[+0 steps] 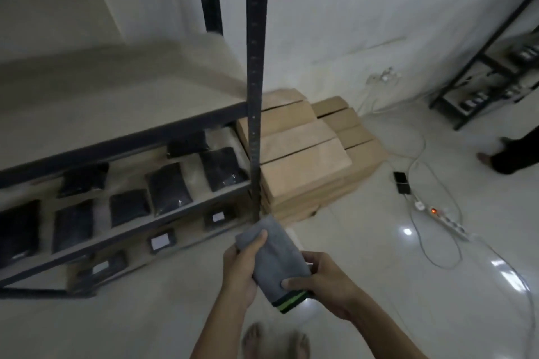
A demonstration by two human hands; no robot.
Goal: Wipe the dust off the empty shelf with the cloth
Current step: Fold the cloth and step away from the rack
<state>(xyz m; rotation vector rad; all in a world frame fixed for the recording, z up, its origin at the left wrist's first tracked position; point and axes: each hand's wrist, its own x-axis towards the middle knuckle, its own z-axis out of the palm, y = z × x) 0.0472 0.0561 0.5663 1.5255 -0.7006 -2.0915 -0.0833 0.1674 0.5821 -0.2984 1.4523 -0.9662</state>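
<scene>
A folded grey cloth [274, 256] with a green and black striped edge is held in front of me, above the floor. My left hand [242, 268] grips its left side, thumb on top near the upper corner. My right hand [323, 283] grips its lower right part, thumb pressed on the cloth. The empty shelf [96, 102] is a pale board in a black metal rack, up and to the left of my hands. The rack's front right post [255, 81] rises just above the cloth.
Lower rack boards carry several black packets [166, 189]. Stacked brown cardboard boxes [306, 154] stand right of the rack. A power strip [446, 220] and cables lie on the glossy floor. Another rack [493, 76] and a person's foot [495, 154] are at far right. My bare feet [274, 341] show below.
</scene>
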